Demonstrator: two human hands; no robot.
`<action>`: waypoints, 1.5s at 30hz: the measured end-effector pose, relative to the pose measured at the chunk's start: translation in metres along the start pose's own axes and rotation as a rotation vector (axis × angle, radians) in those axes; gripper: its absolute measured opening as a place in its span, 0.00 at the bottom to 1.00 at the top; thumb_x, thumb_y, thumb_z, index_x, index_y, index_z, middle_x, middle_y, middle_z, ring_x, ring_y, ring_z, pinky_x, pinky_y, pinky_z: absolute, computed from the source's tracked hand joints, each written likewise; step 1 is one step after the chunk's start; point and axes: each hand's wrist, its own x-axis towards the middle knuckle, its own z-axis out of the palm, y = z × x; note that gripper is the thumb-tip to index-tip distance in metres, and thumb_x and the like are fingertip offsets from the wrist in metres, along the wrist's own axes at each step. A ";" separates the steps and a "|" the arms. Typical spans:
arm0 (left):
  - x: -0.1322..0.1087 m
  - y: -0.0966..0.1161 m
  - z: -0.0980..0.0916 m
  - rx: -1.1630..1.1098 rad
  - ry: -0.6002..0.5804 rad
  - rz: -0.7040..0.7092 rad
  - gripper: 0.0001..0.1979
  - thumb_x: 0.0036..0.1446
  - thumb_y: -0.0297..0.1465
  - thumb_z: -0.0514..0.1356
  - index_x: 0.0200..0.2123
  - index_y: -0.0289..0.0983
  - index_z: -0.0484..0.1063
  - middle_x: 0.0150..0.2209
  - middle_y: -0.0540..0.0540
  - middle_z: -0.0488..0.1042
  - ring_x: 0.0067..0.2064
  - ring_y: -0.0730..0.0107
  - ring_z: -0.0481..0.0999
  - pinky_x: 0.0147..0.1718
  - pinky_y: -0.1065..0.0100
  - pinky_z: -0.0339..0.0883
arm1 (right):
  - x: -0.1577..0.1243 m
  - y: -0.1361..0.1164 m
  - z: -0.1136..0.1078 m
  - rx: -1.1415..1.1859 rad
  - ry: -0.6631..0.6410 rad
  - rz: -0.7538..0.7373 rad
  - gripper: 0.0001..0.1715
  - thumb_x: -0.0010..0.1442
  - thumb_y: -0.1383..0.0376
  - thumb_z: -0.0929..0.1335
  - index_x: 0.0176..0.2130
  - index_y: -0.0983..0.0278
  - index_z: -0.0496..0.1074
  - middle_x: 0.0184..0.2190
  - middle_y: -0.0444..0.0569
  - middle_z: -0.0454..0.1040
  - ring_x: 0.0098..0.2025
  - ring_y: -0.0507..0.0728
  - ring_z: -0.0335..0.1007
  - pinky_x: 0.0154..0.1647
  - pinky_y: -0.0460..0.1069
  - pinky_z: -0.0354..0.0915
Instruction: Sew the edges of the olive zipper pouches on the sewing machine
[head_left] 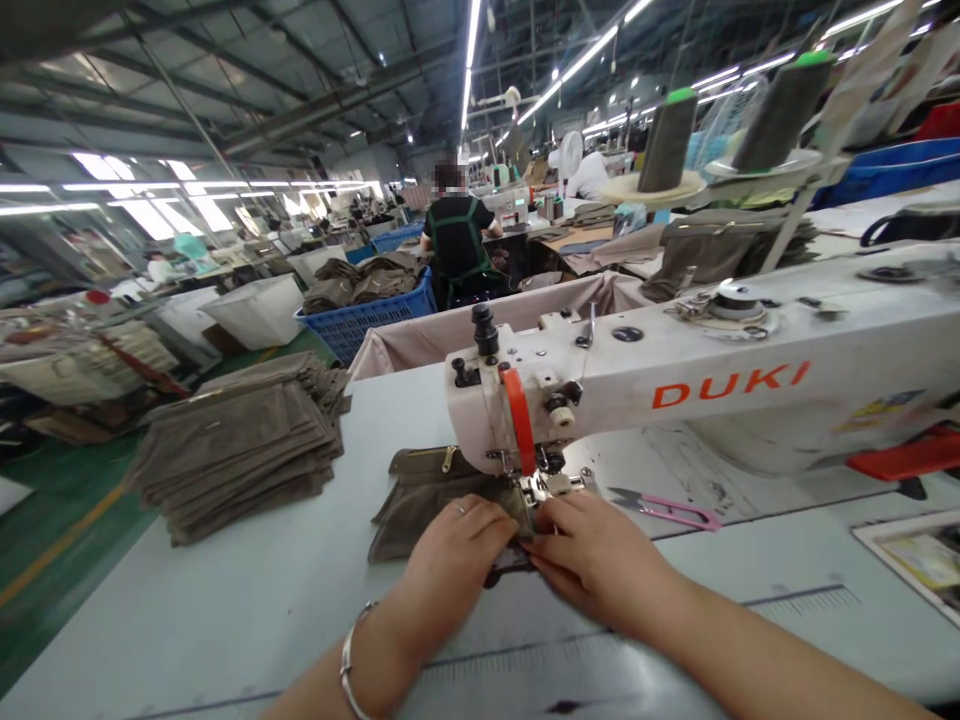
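Forearms (720, 620) lie nearest the lens, both cut off by the lower edge; silver bangle (347, 665) on the left wrist. Fingertips partly hidden where my two hands meet. Needle not distinguishable among the metal parts around the presser foot (551, 487). Dark shape (510, 573) just below the fingertips: cannot identify.

Position of work: olive-brown fabric piece (409, 520) with a zipper (448, 459) along its far side, flat on the pale table (262, 630), mostly to the left of my grip and running under it. My left hand (457, 550) covers its near right part, fingers bent onto the cloth. My right hand (592, 555) meets the same right edge from the other side. Both in contact with the cloth; pinching or merely pressing, I cannot tell for either.

Surroundings: sewing machine (615, 380) stands directly beyond my hands, its head obscuring the piece's far right corner. Pink-handled snips (679, 510) beyond my right wrist. Stack of similar pieces (240, 440) at the table's left edge. Blue crate (375, 315) and a seated person (457, 240), back turned, farther off.
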 end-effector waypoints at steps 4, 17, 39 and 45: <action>-0.002 -0.013 0.000 -0.015 -0.027 0.113 0.15 0.58 0.17 0.55 0.47 0.34 0.68 0.42 0.45 0.73 0.45 0.62 0.71 0.48 0.58 0.68 | -0.001 -0.002 0.000 -0.030 0.022 -0.011 0.12 0.64 0.66 0.63 0.43 0.58 0.75 0.32 0.48 0.70 0.37 0.58 0.62 0.38 0.54 0.61; -0.065 -0.075 -0.045 0.218 -0.077 0.139 0.25 0.66 0.21 0.46 0.64 0.39 0.53 0.60 0.43 0.64 0.64 0.60 0.58 0.61 0.53 0.58 | -0.003 -0.003 -0.002 0.043 -0.041 -0.047 0.13 0.63 0.69 0.62 0.45 0.59 0.73 0.55 0.42 0.71 0.47 0.60 0.67 0.46 0.59 0.64; 0.009 0.004 0.005 -0.032 0.027 0.071 0.08 0.65 0.26 0.53 0.37 0.36 0.72 0.37 0.45 0.74 0.41 0.64 0.73 0.46 0.59 0.69 | -0.008 0.003 -0.013 0.121 -0.099 -0.070 0.13 0.62 0.70 0.63 0.45 0.59 0.71 0.43 0.49 0.72 0.42 0.59 0.64 0.42 0.57 0.62; 0.000 0.004 0.006 -0.071 0.077 0.105 0.09 0.66 0.24 0.51 0.45 0.34 0.70 0.44 0.44 0.74 0.45 0.66 0.73 0.50 0.62 0.67 | -0.007 0.002 -0.011 0.100 -0.046 -0.101 0.11 0.62 0.71 0.62 0.41 0.61 0.71 0.41 0.48 0.73 0.38 0.58 0.64 0.38 0.55 0.60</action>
